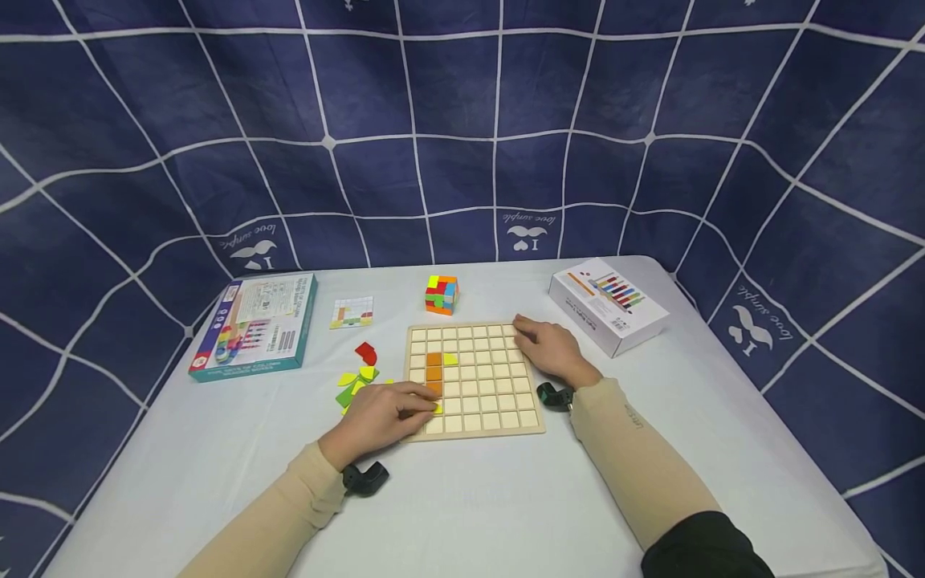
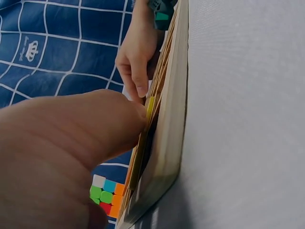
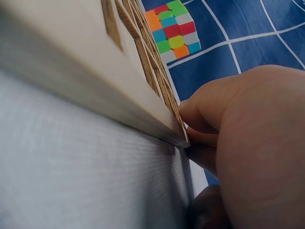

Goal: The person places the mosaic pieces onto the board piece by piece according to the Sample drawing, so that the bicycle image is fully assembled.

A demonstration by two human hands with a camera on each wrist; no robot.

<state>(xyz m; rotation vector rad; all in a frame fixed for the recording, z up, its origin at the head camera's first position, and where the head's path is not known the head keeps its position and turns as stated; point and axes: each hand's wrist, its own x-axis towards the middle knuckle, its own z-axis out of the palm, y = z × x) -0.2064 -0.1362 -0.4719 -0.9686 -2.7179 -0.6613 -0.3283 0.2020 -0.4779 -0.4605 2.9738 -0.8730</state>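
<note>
A square wooden grid board [image 1: 491,387] lies on the table, with several orange tiles [image 1: 433,373] in one column and a yellow tile [image 1: 450,359] beside them. Over the board's lower left part, my left hand [image 1: 379,417] has its thumb and fingertips at another yellow tile [image 1: 438,409]. In the left wrist view the thumb is against this yellow tile [image 2: 150,109], low at the grid; the fingers behind it are largely hidden. My right hand [image 1: 552,349] grips the board's upper right edge, and in the right wrist view its fingers [image 3: 198,112] close about the wooden rim [image 3: 143,112].
Loose yellow and green pieces [image 1: 347,393] and a red piece [image 1: 366,352] lie left of the board. Behind are a patterned card [image 1: 352,312] and a colourful puzzle cube [image 1: 442,295]. A teal-edged box [image 1: 256,325] stands far left, a white box [image 1: 609,305] back right.
</note>
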